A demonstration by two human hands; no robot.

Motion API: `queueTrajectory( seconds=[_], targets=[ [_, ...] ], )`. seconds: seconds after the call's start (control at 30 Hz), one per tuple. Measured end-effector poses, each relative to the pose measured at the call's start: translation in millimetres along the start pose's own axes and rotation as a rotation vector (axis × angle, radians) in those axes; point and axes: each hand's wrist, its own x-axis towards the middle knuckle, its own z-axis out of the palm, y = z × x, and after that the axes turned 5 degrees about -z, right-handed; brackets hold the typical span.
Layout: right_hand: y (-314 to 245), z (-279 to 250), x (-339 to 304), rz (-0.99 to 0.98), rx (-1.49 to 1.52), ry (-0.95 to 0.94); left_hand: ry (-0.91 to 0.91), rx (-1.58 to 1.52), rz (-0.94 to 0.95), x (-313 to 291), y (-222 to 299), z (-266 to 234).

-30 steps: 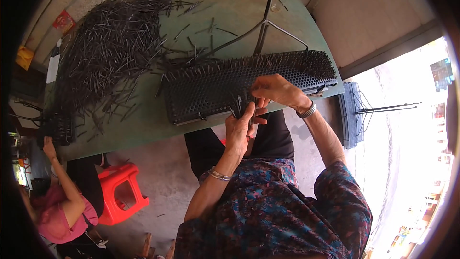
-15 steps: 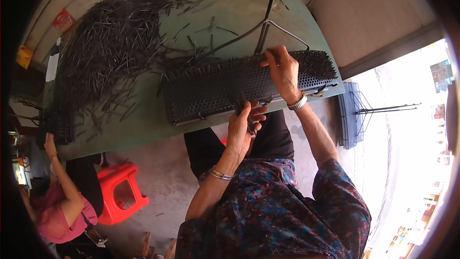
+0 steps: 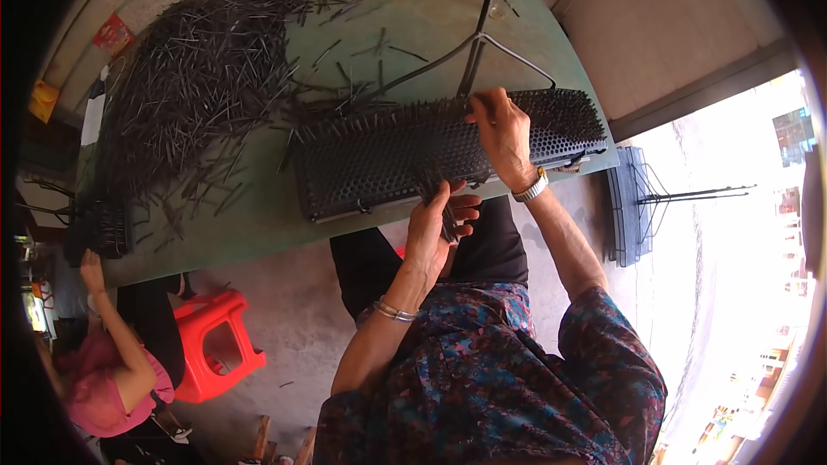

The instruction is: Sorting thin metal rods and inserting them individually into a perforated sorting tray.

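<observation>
In front of me, at the table's near edge, lies a long black perforated rack (image 3: 379, 174) with rows of round holes. Thin dark sticks (image 3: 564, 116) stand upright in its far rows and across much of its right end. My left hand (image 3: 438, 217) is palm up at the rack's near edge, its fingers curled round a bunch of dark sticks (image 3: 429, 189). Over the far rows, right of the middle, my right hand (image 3: 501, 131) is closed in a pinch. Whatever is between its fingertips is too small to make out.
A big heap of dark sticks (image 3: 202, 77) covers the left of the green table (image 3: 413, 13). Behind the rack rises a metal stand (image 3: 478, 39). A co-worker (image 3: 121, 362) handles a dark rack at the far left, near a red stool (image 3: 220, 344). Blue-grey panels (image 3: 631, 207) stand at right.
My right hand has shifted slightly left and nearer along the rack's stick rows. My left hand stays in place with its bunch. The co-worker's arm has moved a little.
</observation>
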Motion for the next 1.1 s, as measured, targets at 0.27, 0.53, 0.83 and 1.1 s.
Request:
queueTrajectory(
  seconds=[0.27,0.53,0.83,1.1],
  targets=[
    [-2,-10,8,-0.020,0.008,-0.077,-0.007,-0.051,-0.008,2,-2,1],
    [7,-10,14,-0.013,-0.017,-0.169,-0.002,0.006,-0.008,0,-1,-1],
    [6,-13,28,-0.299,-0.081,-0.252,0.041,-0.027,0.005,1,-3,1],
    [7,-13,24,-0.358,-0.185,-0.243,0.031,-0.017,0.054,-1,-4,5]
  ],
)
